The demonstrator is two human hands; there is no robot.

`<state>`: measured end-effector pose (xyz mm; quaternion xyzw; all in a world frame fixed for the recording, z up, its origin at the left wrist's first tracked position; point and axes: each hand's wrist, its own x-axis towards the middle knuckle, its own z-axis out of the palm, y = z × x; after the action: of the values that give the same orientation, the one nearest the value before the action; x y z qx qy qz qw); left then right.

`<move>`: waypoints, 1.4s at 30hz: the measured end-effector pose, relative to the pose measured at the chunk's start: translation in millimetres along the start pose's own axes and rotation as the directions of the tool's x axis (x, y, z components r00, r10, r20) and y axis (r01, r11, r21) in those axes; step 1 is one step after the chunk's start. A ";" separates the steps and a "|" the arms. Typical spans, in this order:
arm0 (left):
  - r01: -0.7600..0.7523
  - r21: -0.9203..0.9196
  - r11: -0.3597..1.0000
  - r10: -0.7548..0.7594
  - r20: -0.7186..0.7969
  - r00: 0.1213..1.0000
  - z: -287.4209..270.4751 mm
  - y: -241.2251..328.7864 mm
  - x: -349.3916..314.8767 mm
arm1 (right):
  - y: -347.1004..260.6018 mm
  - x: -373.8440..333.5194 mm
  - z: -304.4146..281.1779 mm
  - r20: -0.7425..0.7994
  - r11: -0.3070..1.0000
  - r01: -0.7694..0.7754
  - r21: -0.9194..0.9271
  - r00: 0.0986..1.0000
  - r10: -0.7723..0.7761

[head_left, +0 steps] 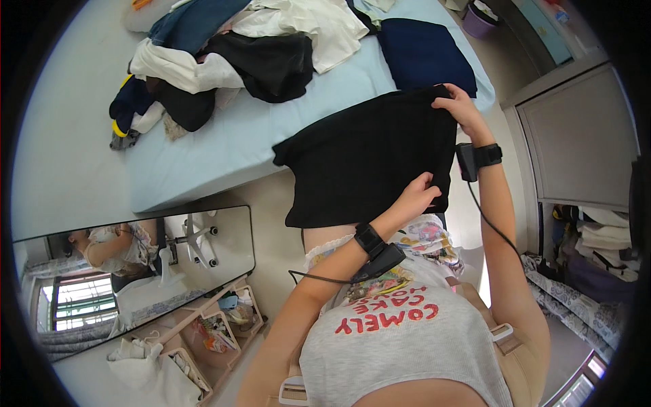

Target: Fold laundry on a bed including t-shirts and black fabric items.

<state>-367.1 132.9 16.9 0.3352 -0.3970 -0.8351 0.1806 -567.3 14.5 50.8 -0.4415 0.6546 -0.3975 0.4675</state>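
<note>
A black garment (366, 152) lies spread, partly over the bed's near edge and partly over my lap. What kind of garment it is, I cannot tell. My left hand (418, 197) pinches its near right part, close to my knees. Up at the far right corner, my right hand (461, 112) grips the same cloth between thumb and fingers. Just beyond that corner sits a folded navy garment (427, 54) on the bed.
The bed (203, 173) has a light blue sheet and a heap of clothes (261, 64) at the back left. A large mirror (203, 247) stands at left, above a pink storage rack (227, 325). At right is a grey cabinet (576, 136) with stacked clothes; a purple bin (479, 24) stands far right.
</note>
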 end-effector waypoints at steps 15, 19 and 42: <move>0.038 -0.434 0.900 -0.151 -0.229 0.962 -57.0 -12.6 -69.3 | -17.0 -2.3 101.5 0.130 0.967 0.042 -0.253 0.992 -0.009; 0.050 -0.322 0.945 -0.141 -0.265 0.954 -87.7 -37.4 -82.6 | 4.0 -4.9 145.0 0.315 0.766 0.318 -0.558 0.936 -0.158; -0.100 -0.030 0.995 0.074 -0.466 0.882 -160.9 15.8 -4.3 | 74.7 6.5 86.7 -0.001 0.999 -0.009 0.043 1.000 0.009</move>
<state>-250.3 38.3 -43.0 0.5019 -0.3347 -0.7321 0.3164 -500.3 21.0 -42.0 -0.4281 0.6484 -0.4096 0.4780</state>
